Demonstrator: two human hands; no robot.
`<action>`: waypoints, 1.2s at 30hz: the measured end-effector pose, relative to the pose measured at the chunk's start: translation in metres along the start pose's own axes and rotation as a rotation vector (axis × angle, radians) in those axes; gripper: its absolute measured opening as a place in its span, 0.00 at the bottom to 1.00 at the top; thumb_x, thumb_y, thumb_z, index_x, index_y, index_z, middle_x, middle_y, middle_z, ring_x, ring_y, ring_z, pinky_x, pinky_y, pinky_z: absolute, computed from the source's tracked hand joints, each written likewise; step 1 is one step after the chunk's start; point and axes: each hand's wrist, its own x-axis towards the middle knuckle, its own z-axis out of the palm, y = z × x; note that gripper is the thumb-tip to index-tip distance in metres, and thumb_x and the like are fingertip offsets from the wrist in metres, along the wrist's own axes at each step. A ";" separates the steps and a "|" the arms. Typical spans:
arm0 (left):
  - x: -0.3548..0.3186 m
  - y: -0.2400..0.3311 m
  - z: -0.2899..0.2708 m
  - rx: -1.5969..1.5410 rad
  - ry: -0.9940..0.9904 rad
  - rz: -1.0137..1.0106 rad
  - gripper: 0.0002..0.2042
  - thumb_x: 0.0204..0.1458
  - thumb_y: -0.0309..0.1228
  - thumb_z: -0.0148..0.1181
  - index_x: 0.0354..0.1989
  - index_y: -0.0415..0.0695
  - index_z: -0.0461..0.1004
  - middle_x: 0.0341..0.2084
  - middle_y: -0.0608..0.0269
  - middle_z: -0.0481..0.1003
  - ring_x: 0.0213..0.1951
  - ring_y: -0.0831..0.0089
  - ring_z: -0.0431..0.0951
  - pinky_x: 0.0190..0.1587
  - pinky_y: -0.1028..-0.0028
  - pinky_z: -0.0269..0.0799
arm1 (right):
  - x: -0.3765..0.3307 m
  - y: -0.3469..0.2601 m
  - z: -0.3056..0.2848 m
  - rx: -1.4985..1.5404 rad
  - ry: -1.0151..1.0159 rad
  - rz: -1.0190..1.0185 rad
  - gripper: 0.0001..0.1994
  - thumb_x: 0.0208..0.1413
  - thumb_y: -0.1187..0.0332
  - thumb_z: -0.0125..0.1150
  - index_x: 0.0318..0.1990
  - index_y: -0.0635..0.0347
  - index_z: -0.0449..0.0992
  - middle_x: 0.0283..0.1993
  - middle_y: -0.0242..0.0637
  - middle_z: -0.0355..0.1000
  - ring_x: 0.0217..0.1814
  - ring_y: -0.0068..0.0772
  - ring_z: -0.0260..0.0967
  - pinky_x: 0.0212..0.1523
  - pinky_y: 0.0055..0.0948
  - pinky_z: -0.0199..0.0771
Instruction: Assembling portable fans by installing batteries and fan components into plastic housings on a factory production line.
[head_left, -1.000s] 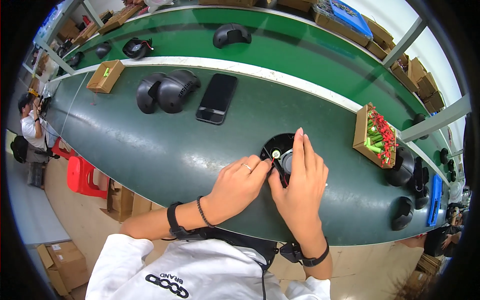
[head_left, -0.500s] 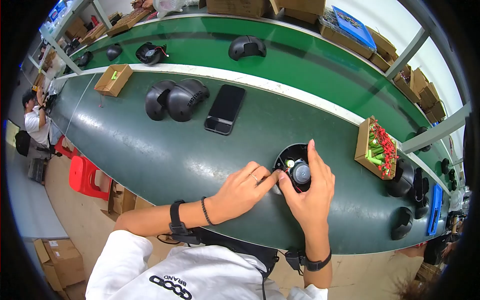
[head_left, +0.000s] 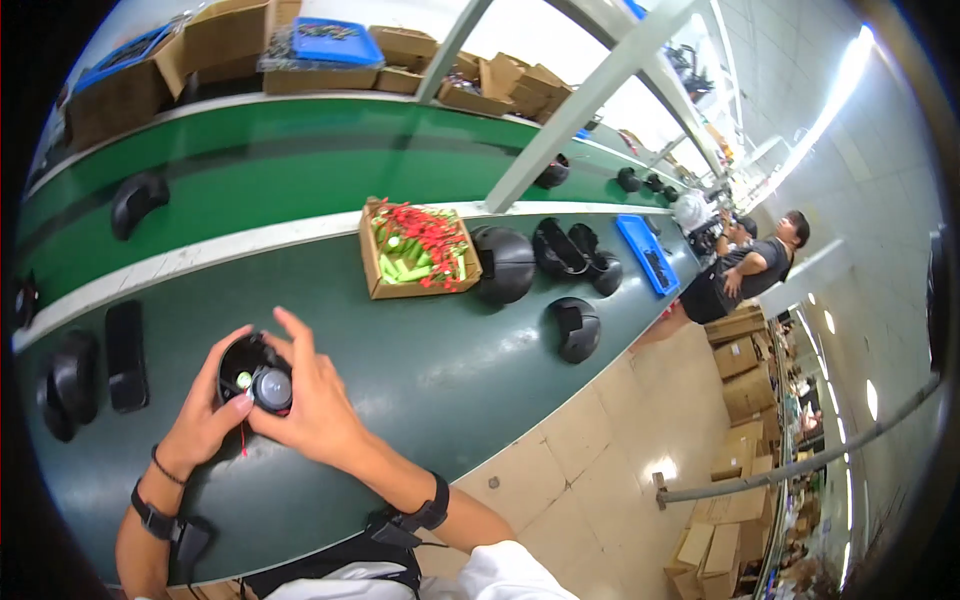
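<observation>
Between my hands is a round black plastic housing (head_left: 236,358), its hollow side up. Inside it sit a grey disc-shaped part (head_left: 272,388), which looks like a small speaker or motor, and a small green cell (head_left: 243,380). My left hand (head_left: 200,415) wraps the housing's left side, thumb pressed at its near rim. From the right, my right hand (head_left: 318,405) grips it with the thumb at the near edge, while one finger sticks up. A short red wire (head_left: 243,440) hangs below the housing. The fingers under and behind it are hidden.
A cardboard box (head_left: 415,288) holds green cells with red wires. Right of it lie black shells (head_left: 505,265) and a blue tray (head_left: 648,255). A black phone (head_left: 125,355) and more shells (head_left: 68,385) are at left. A green conveyor (head_left: 300,150) runs behind; a grey post (head_left: 560,120) rises there.
The view has swung right, showing more floor and a standing person. My left hand has gone from pinching at the housing's edge to wrapping its side. The red wire now hangs outside.
</observation>
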 end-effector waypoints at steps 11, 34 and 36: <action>0.009 -0.028 -0.008 0.316 0.431 0.285 0.36 0.59 0.24 0.59 0.78 0.32 0.57 0.72 0.47 0.66 0.73 0.59 0.67 0.77 0.63 0.55 | 0.004 0.012 -0.009 -0.098 0.047 -0.196 0.10 0.59 0.71 0.73 0.47 0.60 0.84 0.43 0.40 0.79 0.44 0.49 0.79 0.45 0.42 0.80; 0.003 -0.019 0.021 0.761 0.720 0.649 0.42 0.59 0.28 0.71 0.79 0.35 0.51 0.73 0.36 0.61 0.71 0.46 0.66 0.75 0.52 0.57 | -0.002 -0.019 0.024 0.464 0.176 0.245 0.07 0.68 0.72 0.69 0.42 0.68 0.80 0.32 0.34 0.81 0.30 0.19 0.77 0.34 0.20 0.78; 0.007 -0.013 0.029 0.361 0.846 0.516 0.38 0.67 0.27 0.62 0.80 0.36 0.47 0.74 0.45 0.58 0.73 0.57 0.61 0.77 0.58 0.53 | -0.013 -0.028 0.044 0.203 0.292 -0.033 0.05 0.68 0.74 0.67 0.41 0.66 0.79 0.33 0.41 0.83 0.29 0.22 0.78 0.32 0.24 0.78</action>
